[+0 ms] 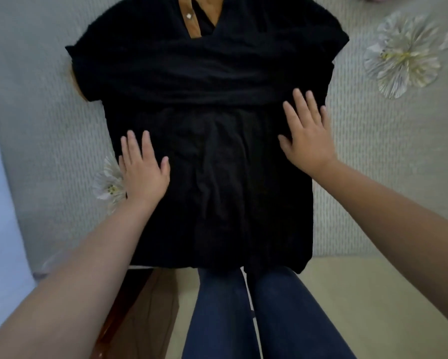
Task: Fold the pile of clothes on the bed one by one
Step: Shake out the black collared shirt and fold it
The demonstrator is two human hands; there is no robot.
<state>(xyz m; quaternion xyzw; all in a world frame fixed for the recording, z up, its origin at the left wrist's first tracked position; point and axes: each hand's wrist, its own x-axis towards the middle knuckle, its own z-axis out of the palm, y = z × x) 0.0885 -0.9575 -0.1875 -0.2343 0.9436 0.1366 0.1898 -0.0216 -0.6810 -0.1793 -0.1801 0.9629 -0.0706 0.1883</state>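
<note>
A black short-sleeved top with a tan placket at its V-neck lies spread flat on the bed, neck away from me and hem at the near edge. A crosswise crease runs over its middle. My left hand lies flat with straight fingers on the top's left edge. My right hand rests flat, fingers spread, on the right side a little farther up. Neither hand grips any cloth.
The bed cover is grey with white flower prints at the right and beside my left hand. My legs in dark blue jeans stand against the near edge. A brown wooden frame and pale floor show below.
</note>
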